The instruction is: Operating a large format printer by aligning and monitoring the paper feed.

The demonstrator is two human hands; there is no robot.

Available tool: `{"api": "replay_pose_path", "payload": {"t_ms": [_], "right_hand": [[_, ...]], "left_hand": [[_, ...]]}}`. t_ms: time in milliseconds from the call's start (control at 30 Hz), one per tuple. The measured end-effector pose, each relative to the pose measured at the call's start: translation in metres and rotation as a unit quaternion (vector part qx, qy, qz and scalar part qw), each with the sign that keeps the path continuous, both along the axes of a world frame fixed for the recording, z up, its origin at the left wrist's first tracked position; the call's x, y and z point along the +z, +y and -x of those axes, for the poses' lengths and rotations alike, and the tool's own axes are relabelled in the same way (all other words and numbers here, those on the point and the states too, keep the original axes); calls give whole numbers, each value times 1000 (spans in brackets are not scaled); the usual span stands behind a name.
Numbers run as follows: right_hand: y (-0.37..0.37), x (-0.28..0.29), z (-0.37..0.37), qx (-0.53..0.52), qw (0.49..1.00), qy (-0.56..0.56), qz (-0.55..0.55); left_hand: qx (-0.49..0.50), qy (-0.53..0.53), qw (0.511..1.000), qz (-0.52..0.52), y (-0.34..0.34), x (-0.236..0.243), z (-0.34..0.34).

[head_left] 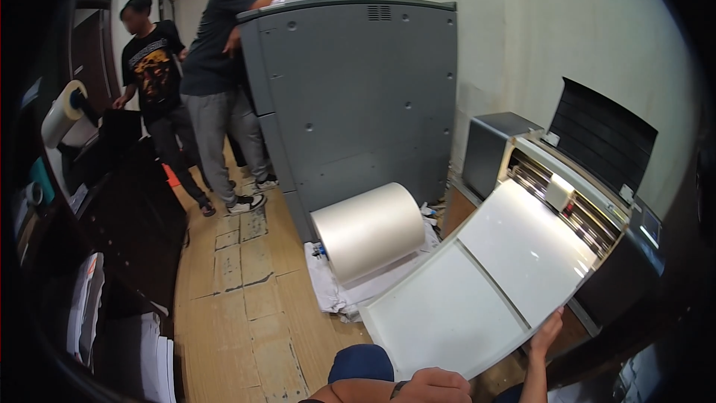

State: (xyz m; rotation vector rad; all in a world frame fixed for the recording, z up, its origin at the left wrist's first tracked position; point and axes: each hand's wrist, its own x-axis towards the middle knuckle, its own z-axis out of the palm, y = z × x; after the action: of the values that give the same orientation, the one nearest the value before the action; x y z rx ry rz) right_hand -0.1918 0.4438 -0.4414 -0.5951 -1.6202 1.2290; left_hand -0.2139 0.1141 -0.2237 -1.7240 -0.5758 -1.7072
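Note:
A slanted white tray (440, 310) extends from a cutting machine (556, 194), with a glossy white sheet (514, 246) on its upper part and in the rollers. My right hand (550, 332) grips the tray's right edge near the sheet's lower corner. My left hand (440, 384) is curled at the bottom edge of the view, by the tray's lower end, with its fingertips hidden. My blue-clad knee (362, 366) shows beside it.
A large grey machine (354, 89) stands ahead, a wide white roll (369, 231) at its foot. Two people (220, 82) (153, 82) stand left of it. A dark cabinet (134, 209) with papers lines the left side of the tiled floor (216, 328). A wall (522, 45) bounds the right.

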Motion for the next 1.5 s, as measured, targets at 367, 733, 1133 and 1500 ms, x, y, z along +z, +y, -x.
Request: {"api": "replay_pose_path", "payload": {"t_ms": [367,733,1133,1500], "right_hand": [[10,-11,2,26,999,8,35],[30,-33,3,42,999,-17,4],[30,-30,2,21,1000,-15,1],[2,-8,2,-20,1000,4,7]], "left_hand": [[40,-63,995,-61,-13,10,-4],[80,-72,991,-75,-35,12,-4],[116,-102,965,-212,-26,10,-1],[124,-1,992,-35,-48,9,9]]}}
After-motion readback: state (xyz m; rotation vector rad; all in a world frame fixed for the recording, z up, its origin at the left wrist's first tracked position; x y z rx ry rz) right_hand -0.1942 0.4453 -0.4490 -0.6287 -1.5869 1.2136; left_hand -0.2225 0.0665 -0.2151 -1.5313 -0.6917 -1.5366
